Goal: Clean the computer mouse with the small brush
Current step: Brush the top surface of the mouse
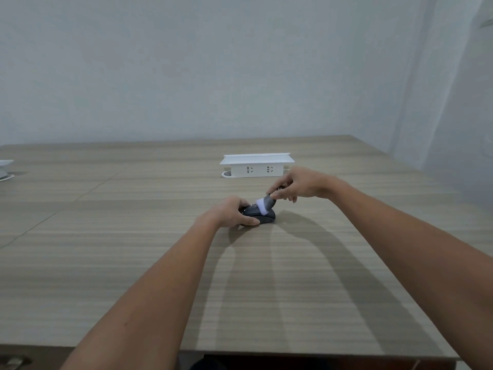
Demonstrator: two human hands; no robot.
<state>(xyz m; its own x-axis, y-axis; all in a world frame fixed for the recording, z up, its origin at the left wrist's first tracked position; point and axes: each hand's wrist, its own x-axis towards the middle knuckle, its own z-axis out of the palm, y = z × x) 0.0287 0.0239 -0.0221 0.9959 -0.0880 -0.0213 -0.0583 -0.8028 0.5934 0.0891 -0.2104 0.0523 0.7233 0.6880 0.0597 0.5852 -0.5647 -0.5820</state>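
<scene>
A dark grey computer mouse [266,218] lies on the wooden table [133,263], a little beyond its middle. My left hand [232,212] grips the mouse from the left side and holds it against the tabletop. My right hand [296,185] pinches the handle of the small brush [264,203] from above right. The brush has a grey head with white bristle tips, and those tips rest on top of the mouse. Most of the handle is hidden inside my fingers.
A white pop-up socket box [256,164] stands on the table just behind the hands. Another white fitting [5,168] shows at the far left edge. A pale wall rises behind the table, and the near table edge runs along the bottom.
</scene>
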